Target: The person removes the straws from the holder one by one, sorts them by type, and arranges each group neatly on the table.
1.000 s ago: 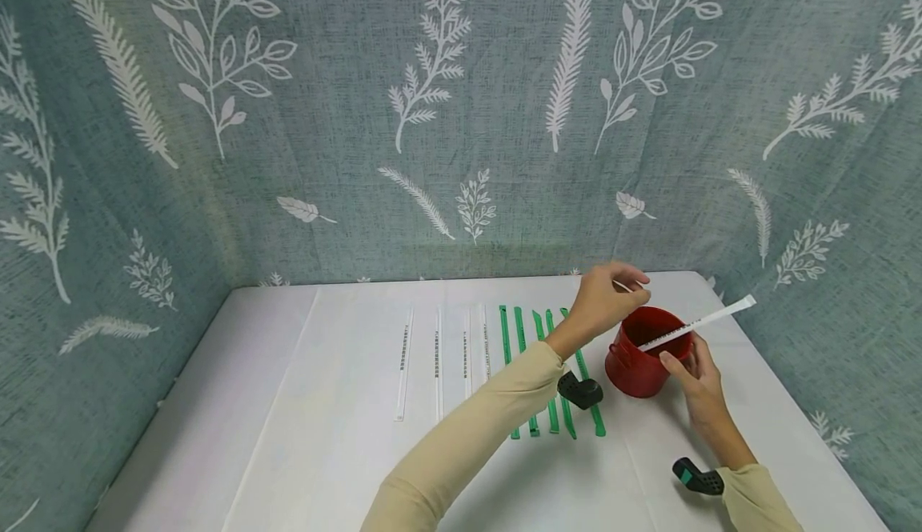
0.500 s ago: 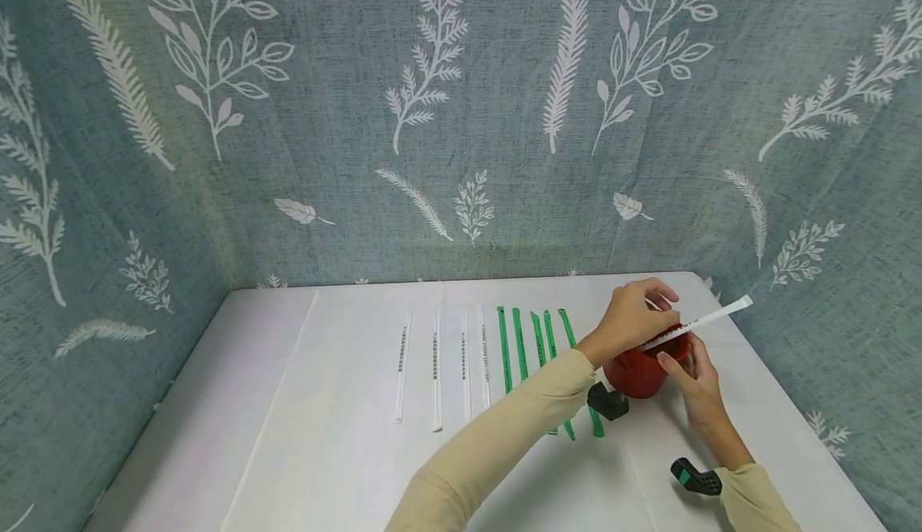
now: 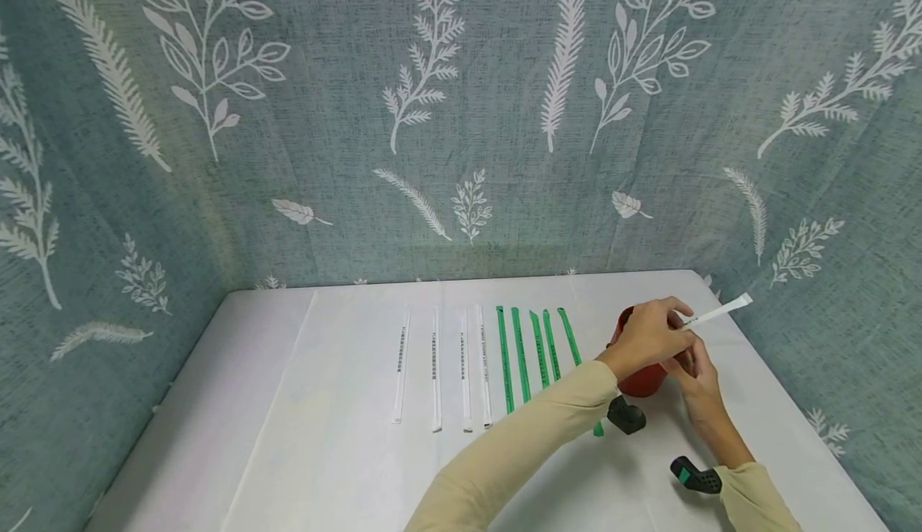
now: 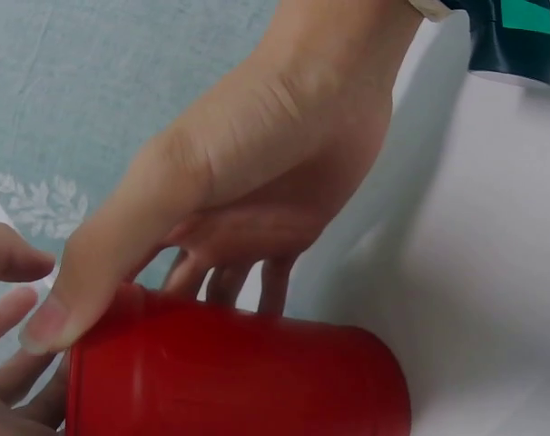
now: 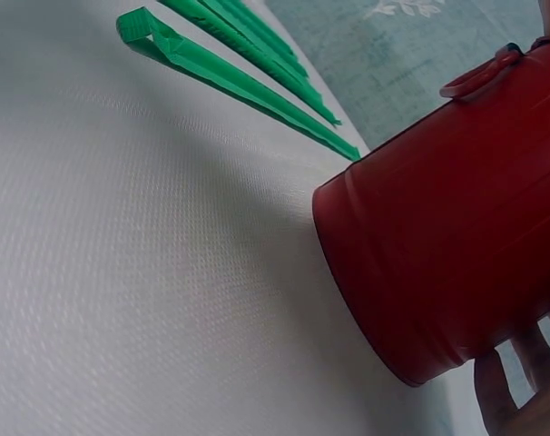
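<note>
A small red pail (image 3: 641, 384) stands at the table's right side. My right hand (image 3: 700, 384) holds it from the right, with its thumb at the rim in the left wrist view and its other fingers (image 5: 497, 391) behind the wall. A long white wrapped straw (image 3: 727, 308) with dark print slants out over the pail's rim, its lower end hidden. My left hand (image 3: 651, 336) reaches across above the pail, thumb and fingers curled round the straw. At the left edge of the left wrist view, its fingertips (image 4: 16, 252) show close to the right thumb.
Several green wrapped straws (image 3: 520, 348) lie in a row left of the pail, partly covered by the left arm. Several white wrapped straws (image 3: 435, 388) lie farther left on the white table (image 3: 317, 468). A leaf-patterned grey-green cloth (image 3: 346, 116) hangs around the table.
My left hand has moved right, from left of the pail to over its opening, and its fingers now reach the white straw. The right hand and pail stay put.
</note>
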{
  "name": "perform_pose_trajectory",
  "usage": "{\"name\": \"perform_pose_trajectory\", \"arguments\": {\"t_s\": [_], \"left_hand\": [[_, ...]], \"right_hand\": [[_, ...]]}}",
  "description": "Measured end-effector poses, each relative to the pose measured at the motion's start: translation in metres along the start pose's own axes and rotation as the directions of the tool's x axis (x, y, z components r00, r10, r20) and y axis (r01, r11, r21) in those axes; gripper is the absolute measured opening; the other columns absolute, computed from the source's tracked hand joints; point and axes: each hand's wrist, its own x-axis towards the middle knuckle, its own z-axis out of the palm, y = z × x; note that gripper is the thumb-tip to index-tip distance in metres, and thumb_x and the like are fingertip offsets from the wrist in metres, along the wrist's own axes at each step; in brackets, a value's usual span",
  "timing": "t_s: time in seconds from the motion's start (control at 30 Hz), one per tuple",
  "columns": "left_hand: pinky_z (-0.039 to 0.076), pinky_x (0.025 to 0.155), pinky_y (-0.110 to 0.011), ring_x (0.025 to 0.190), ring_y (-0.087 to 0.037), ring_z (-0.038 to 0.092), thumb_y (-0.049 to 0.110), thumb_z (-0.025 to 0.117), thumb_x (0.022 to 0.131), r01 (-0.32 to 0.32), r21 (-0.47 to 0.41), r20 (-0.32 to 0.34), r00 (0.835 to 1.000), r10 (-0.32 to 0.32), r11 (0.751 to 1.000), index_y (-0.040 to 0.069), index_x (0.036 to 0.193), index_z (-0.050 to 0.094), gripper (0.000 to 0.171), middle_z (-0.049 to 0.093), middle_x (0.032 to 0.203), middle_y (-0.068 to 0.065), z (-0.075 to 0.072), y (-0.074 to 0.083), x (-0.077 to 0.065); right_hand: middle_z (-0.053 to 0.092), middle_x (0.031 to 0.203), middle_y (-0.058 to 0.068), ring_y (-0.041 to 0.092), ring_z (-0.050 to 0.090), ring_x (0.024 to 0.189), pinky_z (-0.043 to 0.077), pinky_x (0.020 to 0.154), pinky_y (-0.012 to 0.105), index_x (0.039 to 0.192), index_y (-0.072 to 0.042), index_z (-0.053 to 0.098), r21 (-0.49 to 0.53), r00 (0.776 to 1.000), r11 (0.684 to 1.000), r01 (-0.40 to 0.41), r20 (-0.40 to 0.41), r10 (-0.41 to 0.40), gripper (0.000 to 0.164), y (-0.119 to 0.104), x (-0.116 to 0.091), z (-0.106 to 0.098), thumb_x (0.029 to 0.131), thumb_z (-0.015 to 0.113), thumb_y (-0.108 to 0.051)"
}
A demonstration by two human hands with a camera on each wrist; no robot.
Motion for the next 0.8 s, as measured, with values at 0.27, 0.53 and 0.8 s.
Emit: {"name": "perform_pose_trajectory", "arguments": {"t_s": [0.27,0.53,0.8], "left_hand": [[0.040,0.054,-0.007,0.067,0.004,0.050,0.015,0.067,0.084,-0.009,0.066,0.005,1.000,0.008,0.998,0.013,0.103,0.069,0.018,0.062,0.081,0.008,0.0015,0.0038,-0.0004],[0.038,0.054,-0.007,0.065,0.004,0.047,0.021,0.071,0.084,0.012,0.126,0.026,1.000,-0.016,0.992,0.018,0.089,0.066,0.008,0.054,0.074,0.013,0.0035,0.0033,-0.0025],[0.038,0.056,-0.006,0.067,0.006,0.047,0.023,0.071,0.085,-0.033,0.185,0.062,0.998,0.021,0.982,0.020,0.092,0.065,0.009,0.055,0.075,0.015,0.0048,0.0027,-0.0034]], "right_hand": [[0.038,0.134,-0.017,-0.003,0.037,0.120,0.035,0.092,0.007,0.137,-0.024,0.037,-0.040,1.000,0.999,0.014,0.013,-0.013,0.050,-0.0016,-0.0014,-0.0006,0.094,0.054,-0.005],[0.044,0.125,-0.019,-0.006,0.042,0.113,0.037,0.088,0.005,0.122,-0.029,0.044,-0.017,0.998,0.998,0.061,-0.003,-0.061,0.039,-0.0017,-0.0013,0.0008,0.094,0.054,-0.002],[0.042,0.126,-0.021,-0.008,0.041,0.113,0.036,0.089,0.006,0.128,-0.029,0.040,-0.002,1.000,1.000,0.019,-0.020,-0.019,0.045,-0.0021,-0.0016,0.0021,0.094,0.055,-0.004]]}}
